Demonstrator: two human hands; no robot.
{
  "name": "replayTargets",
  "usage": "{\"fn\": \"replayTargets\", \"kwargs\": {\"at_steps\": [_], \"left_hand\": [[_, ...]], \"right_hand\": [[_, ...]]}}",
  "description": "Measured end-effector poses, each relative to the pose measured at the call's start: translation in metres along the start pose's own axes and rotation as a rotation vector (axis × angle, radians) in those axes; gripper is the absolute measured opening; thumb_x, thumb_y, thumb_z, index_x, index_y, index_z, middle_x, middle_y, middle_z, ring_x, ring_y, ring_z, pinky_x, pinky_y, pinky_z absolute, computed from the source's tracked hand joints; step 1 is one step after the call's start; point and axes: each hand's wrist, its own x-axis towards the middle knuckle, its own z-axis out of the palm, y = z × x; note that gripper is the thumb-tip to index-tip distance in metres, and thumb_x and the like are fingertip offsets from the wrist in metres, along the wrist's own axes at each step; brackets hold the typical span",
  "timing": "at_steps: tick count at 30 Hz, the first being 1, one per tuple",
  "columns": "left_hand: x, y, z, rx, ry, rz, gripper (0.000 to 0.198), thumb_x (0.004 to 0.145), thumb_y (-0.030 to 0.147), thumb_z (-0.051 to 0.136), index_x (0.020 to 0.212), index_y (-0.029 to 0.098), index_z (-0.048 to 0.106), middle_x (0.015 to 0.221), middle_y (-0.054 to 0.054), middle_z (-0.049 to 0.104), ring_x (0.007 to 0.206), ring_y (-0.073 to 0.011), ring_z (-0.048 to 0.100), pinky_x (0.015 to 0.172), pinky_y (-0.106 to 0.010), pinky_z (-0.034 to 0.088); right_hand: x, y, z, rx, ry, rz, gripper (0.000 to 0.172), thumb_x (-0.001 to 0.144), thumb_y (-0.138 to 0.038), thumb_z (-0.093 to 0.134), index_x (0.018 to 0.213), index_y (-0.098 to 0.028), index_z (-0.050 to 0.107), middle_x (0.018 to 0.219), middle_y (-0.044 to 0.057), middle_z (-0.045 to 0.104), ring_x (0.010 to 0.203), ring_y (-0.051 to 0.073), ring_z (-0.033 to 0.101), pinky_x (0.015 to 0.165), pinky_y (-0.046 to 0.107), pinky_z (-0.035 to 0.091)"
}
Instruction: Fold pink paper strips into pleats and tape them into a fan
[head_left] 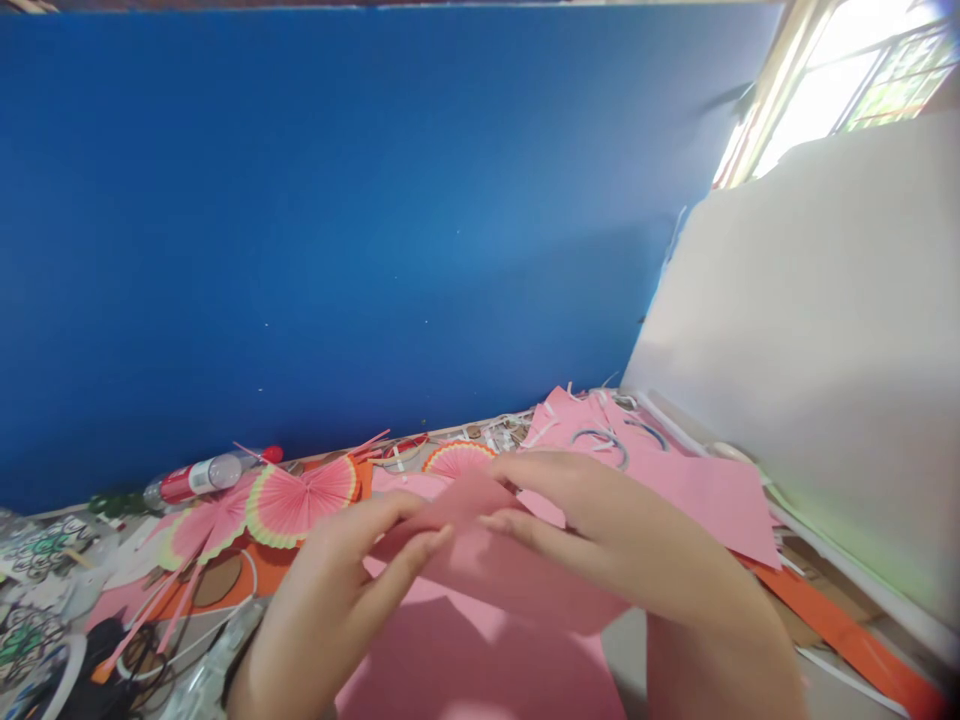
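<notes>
Between my hands a sheet of pink paper [517, 575] is held up, partly folded or bent over along its upper edge. My left hand [352, 580] pinches its left corner between thumb and fingers. On the other side my right hand [585, 520] grips the top right part, thumb in front and fingertips behind the paper. Beneath lies a larger pink sheet [480, 660], shaded by my hands. Just behind the held paper sits a pleated pink paper fan [459, 458] with an orange and yellow edge.
Pink fan-folded butterflies [304, 495] lie at left, near a plastic bottle [196, 478] with a red cap. Scissors [600, 445] rest on pink scraps [562, 420] at the back. An orange strip [847, 635] lies at right. A blue wall [337, 230] and a white panel [825, 350] border the surface.
</notes>
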Motion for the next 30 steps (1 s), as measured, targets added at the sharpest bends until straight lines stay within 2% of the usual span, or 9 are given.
{"fn": "replayTargets", "kwargs": {"at_steps": [2,5,9,16,22,27,30], "left_hand": [[0.000,0.003,0.002,-0.027,-0.102,0.023,0.017,0.090,0.033,0.047,0.083,0.023,0.060,0.074,0.005,0.062,0.070,-0.0108,0.056,0.063,-0.018,0.042],[0.000,0.004,0.003,-0.082,-0.144,0.030,0.018,0.091,0.032,0.045,0.085,0.024,0.060,0.075,0.005,0.063,0.070,-0.0100,0.056,0.063,-0.018,0.041],[-0.005,0.003,0.002,-0.116,-0.114,0.034,0.019,0.091,0.033,0.045,0.082,0.023,0.059,0.076,0.005,0.062,0.071,-0.0101,0.054,0.062,-0.017,0.041],[-0.006,0.005,0.005,-0.248,-0.077,-0.054,0.025,0.090,0.037,0.046,0.074,0.021,0.057,0.064,0.005,0.051,0.059,-0.0088,0.046,0.053,-0.018,0.036],[-0.004,0.009,0.005,-0.359,0.052,-0.059,0.024,0.088,0.036,0.049,0.071,0.021,0.057,0.061,0.005,0.053,0.058,-0.0086,0.047,0.052,-0.016,0.037],[-0.004,0.013,0.001,-0.308,0.156,-0.147,0.020,0.086,0.035,0.052,0.073,0.021,0.060,0.066,0.003,0.056,0.061,-0.0103,0.050,0.054,-0.016,0.040],[-0.003,0.010,-0.005,-0.263,0.096,-0.136,0.016,0.082,0.036,0.057,0.077,0.021,0.060,0.072,0.002,0.059,0.067,-0.0131,0.054,0.060,-0.019,0.044]], "right_hand": [[0.003,-0.003,0.004,0.049,-0.045,-0.043,0.017,0.092,-0.027,0.044,0.081,-0.023,0.056,0.080,-0.004,0.062,0.074,0.012,0.053,0.065,0.023,0.035],[0.006,-0.003,0.008,0.083,-0.066,-0.074,0.020,0.093,-0.024,0.042,0.076,-0.021,0.052,0.071,-0.006,0.055,0.068,0.009,0.048,0.064,0.022,0.034],[0.006,0.000,0.007,0.162,-0.063,-0.084,0.021,0.093,-0.027,0.042,0.074,-0.021,0.049,0.070,-0.007,0.050,0.067,0.008,0.045,0.065,0.021,0.034],[0.006,-0.002,0.009,0.286,-0.003,-0.070,0.024,0.093,-0.030,0.043,0.071,-0.021,0.046,0.068,-0.007,0.047,0.066,0.007,0.043,0.066,0.020,0.033],[0.003,-0.004,0.007,0.295,0.049,-0.006,0.024,0.093,-0.036,0.042,0.075,-0.022,0.049,0.072,-0.007,0.052,0.067,0.007,0.046,0.063,0.020,0.035],[0.000,-0.002,0.003,0.185,0.025,0.117,0.025,0.090,-0.041,0.047,0.075,-0.021,0.050,0.071,-0.005,0.052,0.065,0.010,0.045,0.056,0.022,0.033],[0.000,-0.001,0.001,0.197,0.078,0.167,0.032,0.092,-0.043,0.041,0.070,-0.021,0.045,0.067,-0.005,0.047,0.063,0.010,0.044,0.055,0.022,0.033]]}}
